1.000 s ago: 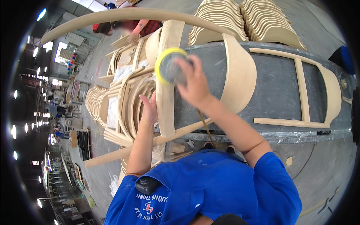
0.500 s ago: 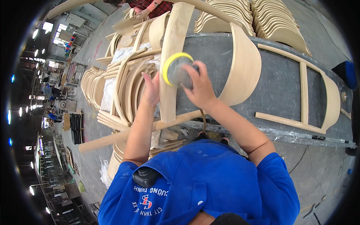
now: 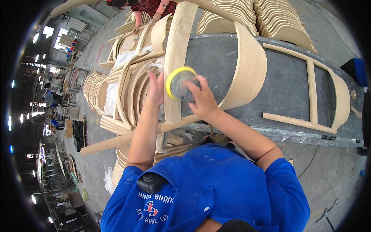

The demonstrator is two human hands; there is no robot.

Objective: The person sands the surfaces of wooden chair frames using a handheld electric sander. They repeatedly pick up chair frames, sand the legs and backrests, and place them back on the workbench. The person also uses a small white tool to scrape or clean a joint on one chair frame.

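Note:
My right hand [image 3: 203, 101] is wrapped round a round sander [image 3: 184, 86] with a bright yellow pad edge. Its body is partly smeared by motion. The pad lies over the face of the broad pale crosspiece [image 3: 178, 50] of a wooden chair frame. At the left edge of that crosspiece is my left hand [image 3: 155, 92], palm against the wood and fingers stretched out. The frame's long rounded leg [image 3: 116, 143] passes below my hands, and its curved backrest [image 3: 251, 65] stands to the right.
A grey-topped table [image 3: 286, 85] carries a second chair frame [image 3: 313, 92] on the right. Stacked curved panels [image 3: 228, 17] stand beyond it. More wooden parts [image 3: 133, 89] are piled at left. A co-worker in a checked shirt [image 3: 147, 7] handles parts at the far left.
My right hand and the sander have moved down along the crosspiece, nearer to me. My left hand stays at its edge. The co-worker's hands have moved apart.

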